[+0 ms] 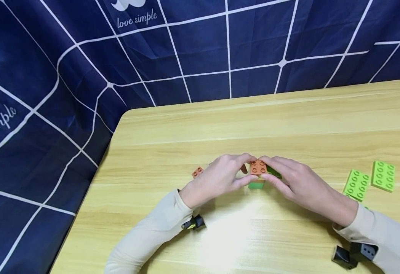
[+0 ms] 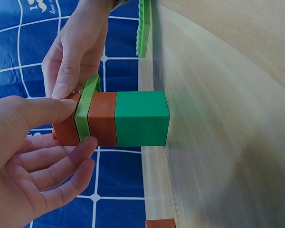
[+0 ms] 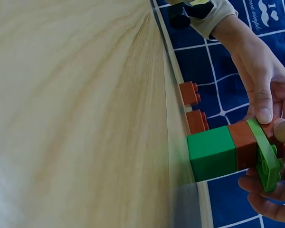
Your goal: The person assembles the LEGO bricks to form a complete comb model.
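Note:
A small stack of toy building bricks stands on the table between the two hands. At its base is a green block (image 2: 142, 118), topped by an orange brick (image 2: 102, 118), then a thin light green plate (image 3: 268, 164) that juts out toward the right hand's side. The uppermost orange brick (image 1: 258, 167) has four-stud rows partly covered by fingertips. My left hand (image 1: 220, 175) pinches this top brick from the left with thumb and index finger, its other fingers beside the stack. From the right, my right hand (image 1: 297, 179) pinches the same brick between thumb and fingers.
Two loose orange bricks (image 3: 189, 93) lie left of the stack, partly behind the left hand in the head view. Toward the right are light green plates (image 1: 384, 176), some partly hidden by the right forearm. A dark blue cloth (image 1: 200, 49) hangs behind the wooden table (image 1: 186, 129).

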### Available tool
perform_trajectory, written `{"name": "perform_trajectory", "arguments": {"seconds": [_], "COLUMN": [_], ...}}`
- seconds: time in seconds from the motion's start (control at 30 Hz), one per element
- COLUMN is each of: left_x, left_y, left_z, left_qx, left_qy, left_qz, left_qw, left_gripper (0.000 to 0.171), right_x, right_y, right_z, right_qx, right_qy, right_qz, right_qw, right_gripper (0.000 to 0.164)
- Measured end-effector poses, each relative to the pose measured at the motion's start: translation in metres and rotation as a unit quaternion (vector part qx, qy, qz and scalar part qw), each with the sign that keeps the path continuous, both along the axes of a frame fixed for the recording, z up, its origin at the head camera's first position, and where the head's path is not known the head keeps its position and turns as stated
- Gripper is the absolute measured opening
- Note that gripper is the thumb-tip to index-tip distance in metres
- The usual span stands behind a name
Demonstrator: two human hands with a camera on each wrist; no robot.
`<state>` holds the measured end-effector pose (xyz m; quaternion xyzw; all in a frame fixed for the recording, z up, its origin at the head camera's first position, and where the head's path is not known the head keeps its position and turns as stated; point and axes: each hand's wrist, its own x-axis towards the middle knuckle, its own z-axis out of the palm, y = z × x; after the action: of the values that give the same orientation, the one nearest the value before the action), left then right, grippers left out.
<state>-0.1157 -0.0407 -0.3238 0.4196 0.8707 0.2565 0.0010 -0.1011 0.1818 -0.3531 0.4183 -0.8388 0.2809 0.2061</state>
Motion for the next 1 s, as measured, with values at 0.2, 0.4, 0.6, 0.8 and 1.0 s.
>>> {"name": "perform_trajectory", "arguments": {"seconds": [0.2, 0.4, 0.6, 0.8, 1.0], "left_x": [-0.0001, 0.0, -0.0002, -0.0007, -0.0006], "left_y": [-0.0002, -0.0001, 0.0001, 0.0003, 0.0], "left_z": [-0.0013, -0.0012, -0.0005, -0.0002, -0.0016], "left_qx": [0.002, -0.003, -0.001, 0.002, 0.003], "left_qy": [0.001, 0.002, 0.0, -0.008, -0.006], "left_qz": [0.0, 0.004, 0.002, 0.0, 0.001], "left_qw": [1.0, 1.0, 1.0, 1.0, 1.0], "left_gripper": [0.039, 0.039, 0.039, 0.039, 0.04], "right_x": [0.0004, 0.0, -0.0007, -0.0008, -0.0004], "right_y": [0.0002, 0.0, 0.0005, 0.0007, 0.0002], "right_z": [-0.0004, -0.0009, -0.0012, -0.0009, -0.0013], "right_qx": [0.004, 0.0, -0.005, -0.005, -0.003], "right_qy": [-0.005, -0.003, -0.003, -0.003, -0.007], "right_qz": [-0.002, 0.003, 0.003, 0.003, 0.0], "right_qw": [1.0, 1.0, 1.0, 1.0, 1.0], "right_gripper": [0.047, 0.047, 0.047, 0.049, 0.048]}}
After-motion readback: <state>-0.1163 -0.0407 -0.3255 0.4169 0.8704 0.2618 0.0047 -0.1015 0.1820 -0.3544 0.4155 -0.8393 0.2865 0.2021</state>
